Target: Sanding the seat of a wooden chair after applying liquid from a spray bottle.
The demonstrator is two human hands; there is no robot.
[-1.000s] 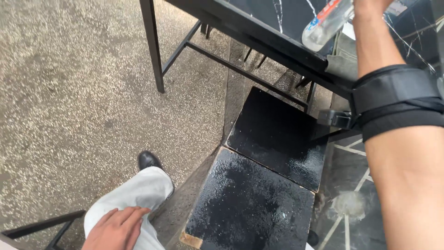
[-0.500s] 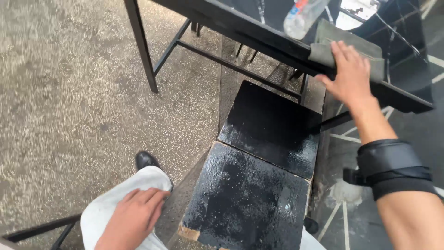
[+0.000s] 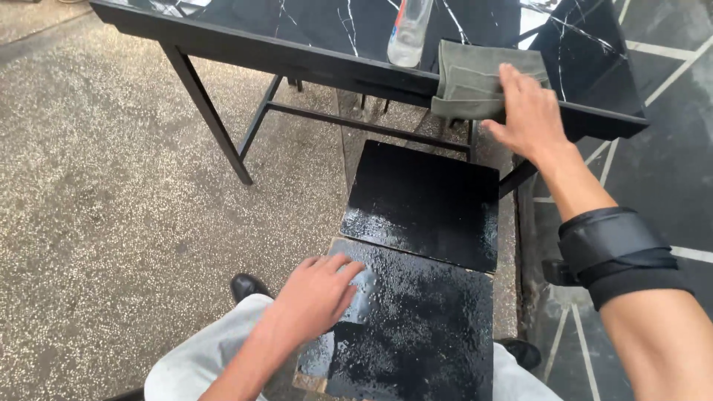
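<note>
Nearest you, your left hand (image 3: 316, 297) lies flat and open on the wet black tile (image 3: 408, 327) across your lap, fingers spread and holding nothing; the slick surface could let that palm skid, and the tile could tip off your knees if you lean. Just beyond it lies a second black tile (image 3: 423, 200), touching the first edge to edge. Farther off, your right hand (image 3: 523, 111) rests open on the folded grey cloth (image 3: 468, 78) draped over the table (image 3: 297, 56) edge, not clenched. Drag the cloth carelessly and you may knock the plastic bottle (image 3: 408, 33) just left of it; how full it is cannot be told.
</note>
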